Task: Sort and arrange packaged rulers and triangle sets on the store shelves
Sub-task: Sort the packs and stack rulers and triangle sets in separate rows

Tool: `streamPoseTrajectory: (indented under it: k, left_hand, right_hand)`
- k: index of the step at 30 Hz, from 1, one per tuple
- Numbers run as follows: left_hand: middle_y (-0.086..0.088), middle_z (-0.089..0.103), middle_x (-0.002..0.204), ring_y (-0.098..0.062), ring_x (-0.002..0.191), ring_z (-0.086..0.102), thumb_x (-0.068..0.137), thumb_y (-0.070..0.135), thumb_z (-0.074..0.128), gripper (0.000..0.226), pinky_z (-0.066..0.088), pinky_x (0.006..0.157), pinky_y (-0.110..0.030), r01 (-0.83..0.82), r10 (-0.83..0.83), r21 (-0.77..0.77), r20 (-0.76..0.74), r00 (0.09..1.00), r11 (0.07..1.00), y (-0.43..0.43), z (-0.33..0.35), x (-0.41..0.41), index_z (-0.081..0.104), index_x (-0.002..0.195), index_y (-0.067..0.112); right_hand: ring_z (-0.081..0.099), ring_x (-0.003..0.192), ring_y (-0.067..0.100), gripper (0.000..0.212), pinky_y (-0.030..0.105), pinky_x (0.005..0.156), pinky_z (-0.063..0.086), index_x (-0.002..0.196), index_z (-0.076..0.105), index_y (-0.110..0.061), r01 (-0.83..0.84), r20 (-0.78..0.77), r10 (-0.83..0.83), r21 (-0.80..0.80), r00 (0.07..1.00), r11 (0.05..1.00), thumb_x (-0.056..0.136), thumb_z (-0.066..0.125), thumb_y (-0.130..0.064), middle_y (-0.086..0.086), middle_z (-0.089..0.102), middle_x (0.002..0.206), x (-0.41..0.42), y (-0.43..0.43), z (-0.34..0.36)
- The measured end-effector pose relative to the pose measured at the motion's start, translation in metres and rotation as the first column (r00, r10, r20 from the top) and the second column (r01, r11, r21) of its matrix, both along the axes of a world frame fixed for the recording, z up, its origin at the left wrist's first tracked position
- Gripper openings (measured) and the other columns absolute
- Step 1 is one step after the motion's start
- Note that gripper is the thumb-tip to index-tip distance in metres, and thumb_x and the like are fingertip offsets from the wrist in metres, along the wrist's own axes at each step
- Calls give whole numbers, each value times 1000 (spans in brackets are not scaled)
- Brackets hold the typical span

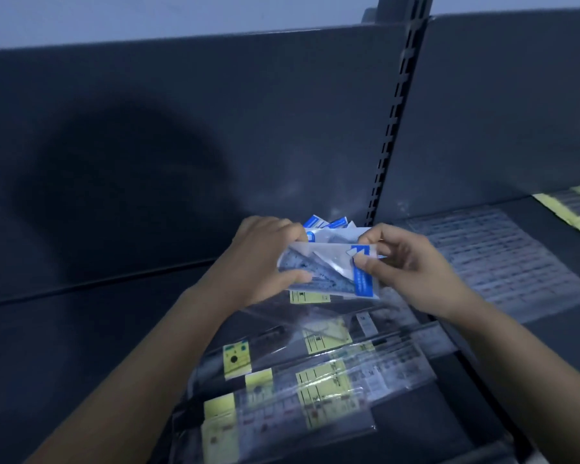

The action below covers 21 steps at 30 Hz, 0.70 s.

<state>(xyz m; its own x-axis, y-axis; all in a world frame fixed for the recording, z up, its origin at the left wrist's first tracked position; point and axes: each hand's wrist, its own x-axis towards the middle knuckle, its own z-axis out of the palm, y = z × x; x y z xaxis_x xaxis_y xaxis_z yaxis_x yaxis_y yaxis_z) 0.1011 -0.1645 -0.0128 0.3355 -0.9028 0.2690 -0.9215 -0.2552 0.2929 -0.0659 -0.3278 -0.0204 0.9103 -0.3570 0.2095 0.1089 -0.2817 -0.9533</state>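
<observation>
Triangle set packets [329, 269] (blue-labelled, a small bunch) were held over the shelf [81, 346] near its right edge. Left hand [262, 259] gripped one end, right hand [412, 266] pinched the other, fingers curled. Ruler packs [315, 380] lay piled underneath.

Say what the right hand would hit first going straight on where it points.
The right hand pinches the blue-labelled packet; straight on, leftward, it would probably meet the left hand, depth unclear.
</observation>
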Motion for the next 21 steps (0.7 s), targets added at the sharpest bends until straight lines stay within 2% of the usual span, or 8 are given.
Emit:
streamPoseTrajectory:
  k: [2,4,7,10,14,17,19,21]
  left_hand:
    - [13,54,82,-18,103,44,78,42,71,25,29,99,-30,-35,41,30,-212,976,999,1,4,-3,46,79,39]
    - [13,50,74,-17,92,41,80,35,70,28,36,83,-30,-51,56,26,-252,966,998,5,9,-1,44,72,42]
    - [13,52,69,-17,79,45,85,30,66,25,35,70,-28,-62,63,8,-166,984,998,16,21,1,47,76,43]
    - [6,59,71,-15,70,55,87,28,65,10,42,59,-28,-96,93,0,-233,968,995,27,28,2,56,83,33]
    - [2,61,75,-18,73,59,86,17,66,4,45,65,-31,-106,133,117,-259,957,987,30,33,2,62,86,17]
    - [3,61,76,-17,72,56,85,14,66,6,43,67,-31,-122,176,193,-293,940,974,32,31,2,62,84,11]
    - [7,58,72,-12,67,53,85,13,66,6,41,64,-30,-131,184,186,-310,933,974,32,29,1,61,82,12]
    - [8,56,69,-8,62,50,85,11,66,7,39,61,-27,-124,173,165,-325,930,978,32,28,0,61,81,10]
  right_hand:
    - [43,57,17,14,20,53,36,80,59,-6,31,22,-33,92,999,995,81,65,-18,0,55,64,-5,-4,4]
    - [55,64,19,28,27,62,49,82,61,-4,200,11,-205,167,979,966,79,65,-31,2,63,71,-5,-11,2]
    - [63,88,23,30,34,78,47,85,61,-9,570,-96,-596,-204,797,796,85,65,-39,4,66,86,3,-32,-8]
    - [50,113,35,66,40,91,42,106,61,-6,370,-308,-703,-679,641,634,78,56,-66,15,58,116,11,-46,-19]
    - [35,129,34,99,46,103,28,127,48,-6,223,-448,-708,-737,546,638,63,57,-81,16,43,138,24,-45,-30]
    - [33,129,32,86,46,103,23,125,49,-14,255,-409,-687,-717,601,649,64,67,-71,12,44,135,27,-47,-31]
    - [41,119,31,58,41,98,27,110,56,-15,315,-277,-679,-726,680,612,70,73,-54,10,52,120,25,-48,-31]
    - [52,98,30,23,34,81,35,87,56,-15,411,-143,-590,-588,795,697,78,73,-28,8,59,97,22,-47,-32]
